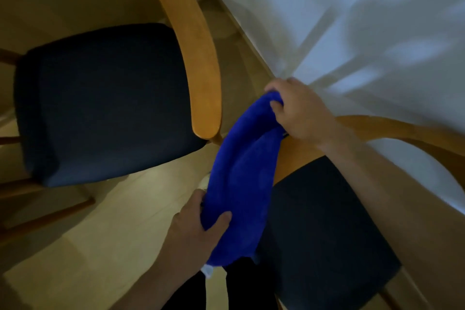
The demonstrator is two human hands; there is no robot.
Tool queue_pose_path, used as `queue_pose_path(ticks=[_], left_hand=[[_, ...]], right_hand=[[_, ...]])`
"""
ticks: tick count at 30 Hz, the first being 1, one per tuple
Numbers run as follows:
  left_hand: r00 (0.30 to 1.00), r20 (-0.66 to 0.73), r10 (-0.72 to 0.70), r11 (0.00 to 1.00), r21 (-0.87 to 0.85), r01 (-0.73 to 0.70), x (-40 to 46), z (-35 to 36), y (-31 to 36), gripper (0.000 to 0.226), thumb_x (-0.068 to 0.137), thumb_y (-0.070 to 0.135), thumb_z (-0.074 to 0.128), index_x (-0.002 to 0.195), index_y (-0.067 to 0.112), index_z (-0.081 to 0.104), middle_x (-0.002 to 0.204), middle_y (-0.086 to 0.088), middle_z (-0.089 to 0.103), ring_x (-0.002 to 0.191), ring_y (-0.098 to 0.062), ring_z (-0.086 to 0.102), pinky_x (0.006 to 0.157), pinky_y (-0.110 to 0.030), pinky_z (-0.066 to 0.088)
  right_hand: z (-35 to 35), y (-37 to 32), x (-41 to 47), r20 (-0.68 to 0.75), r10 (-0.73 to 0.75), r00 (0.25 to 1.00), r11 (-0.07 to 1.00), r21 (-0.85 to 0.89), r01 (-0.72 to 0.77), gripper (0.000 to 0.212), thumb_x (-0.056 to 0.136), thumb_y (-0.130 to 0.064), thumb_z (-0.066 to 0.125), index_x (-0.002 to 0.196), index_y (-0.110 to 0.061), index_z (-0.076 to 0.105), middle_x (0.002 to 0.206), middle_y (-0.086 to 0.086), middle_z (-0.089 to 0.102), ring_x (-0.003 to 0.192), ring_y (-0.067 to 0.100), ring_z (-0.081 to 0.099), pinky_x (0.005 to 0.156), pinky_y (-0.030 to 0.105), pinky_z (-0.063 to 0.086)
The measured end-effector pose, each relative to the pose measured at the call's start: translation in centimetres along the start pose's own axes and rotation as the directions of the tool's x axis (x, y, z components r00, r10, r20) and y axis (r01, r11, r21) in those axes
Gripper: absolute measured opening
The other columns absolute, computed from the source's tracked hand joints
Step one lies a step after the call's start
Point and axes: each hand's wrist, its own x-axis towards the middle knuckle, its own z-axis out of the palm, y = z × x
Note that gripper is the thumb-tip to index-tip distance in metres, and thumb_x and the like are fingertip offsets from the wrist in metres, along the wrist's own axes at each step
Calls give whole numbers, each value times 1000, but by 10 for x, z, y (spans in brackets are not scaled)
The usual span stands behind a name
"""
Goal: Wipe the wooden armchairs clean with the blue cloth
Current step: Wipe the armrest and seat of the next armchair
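Observation:
A blue cloth [241, 178] stretches between my two hands over the left armrest of the near wooden armchair [392, 131], whose dark seat [327, 229] lies at the lower right. My right hand [299, 111] grips the cloth's upper end. My left hand [198, 224] grips its lower end, thumb on top. A second wooden armchair [198, 48] with a dark seat cushion [105, 103] stands to the left, its curved armrest close to the cloth.
A white curtain [364, 33] hangs at the upper right, right behind the near chair. Light wooden floor [100, 234] shows between the two chairs. My dark trouser legs [241, 289] are at the bottom edge.

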Motion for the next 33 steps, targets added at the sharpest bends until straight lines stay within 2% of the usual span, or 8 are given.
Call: queue_pose_path(ticks=[3, 8, 11, 15, 19, 24, 28, 33], left_hand=[[985, 151, -81, 950, -287, 122, -14, 23, 9, 25, 84, 32, 71, 107, 29, 60, 94, 14, 73, 87, -3, 68, 74, -25, 56], [937, 295, -187, 699, -631, 338, -16, 70, 26, 28, 86, 13, 68, 113, 17, 64, 106, 3, 73, 99, -16, 69, 92, -43, 54], [916, 307, -257, 579, -710, 401, -11, 89, 28, 31, 89, 16, 66, 119, 22, 60, 116, 3, 69, 103, -17, 68, 96, -41, 51], [927, 277, -252, 617, -693, 375, -6, 94, 21, 29, 92, 15, 61, 121, 18, 59, 117, 1, 69, 103, -16, 67, 90, -32, 53], [930, 325, -173, 765, -551, 335, -12, 92, 8, 16, 92, 26, 62, 107, 20, 66, 105, 5, 73, 97, -9, 68, 86, -26, 52], [946, 300, -125, 984, -87, 158, -8, 53, -18, 7, 84, 15, 71, 87, 21, 71, 89, 7, 71, 84, -3, 66, 83, -25, 52], [987, 111, -113, 981, 168, 94, -6, -8, -36, 8, 81, 27, 74, 86, 27, 67, 88, 13, 68, 79, -7, 66, 69, -18, 49], [997, -75, 34, 913, 408, 0, -2, -42, -44, 29, 83, 27, 71, 107, 25, 55, 103, 8, 61, 95, -13, 61, 84, -35, 51]], right_hand=[[-18, -12, 8, -1, -50, 999, 997, 51, 50, 33, 98, -19, 54, 131, -22, 51, 128, 0, 56, 112, 17, 55, 97, 35, 46], [-12, -43, 6, 31, -213, 977, 977, 5, 213, 31, 95, -20, 58, 126, -25, 52, 119, -6, 58, 105, 12, 57, 92, 31, 48], [14, -48, -11, 95, -277, 956, 959, -35, 281, 49, 93, -18, 61, 138, -24, 43, 135, 1, 50, 120, 19, 51, 96, 32, 46], [42, -35, -50, 171, -246, 954, 967, -28, 254, 66, 98, -35, 55, 153, -24, 21, 163, 8, 14, 147, 29, 21, 114, 48, 34], [51, -17, -94, 150, -460, 875, 871, -115, 477, 58, 97, -53, 44, 144, -19, 43, 155, 3, 36, 147, 18, 23, 119, 52, 18], [45, -11, -96, 400, -456, 795, 785, -240, 571, 114, 66, -64, 74, 154, -30, 10, 157, 1, 21, 149, 24, 9, 120, 57, 3], [52, -29, -86, 463, -428, 776, 686, -393, 613, 119, 66, -38, 84, 154, -33, 4, 151, 8, 22, 142, 32, 17, 117, 64, 3], [68, -48, -86, 494, -480, 725, 620, -394, 679, 104, 72, -39, 79, 153, -33, 14, 151, 4, 31, 137, 32, 28, 112, 66, 14]])
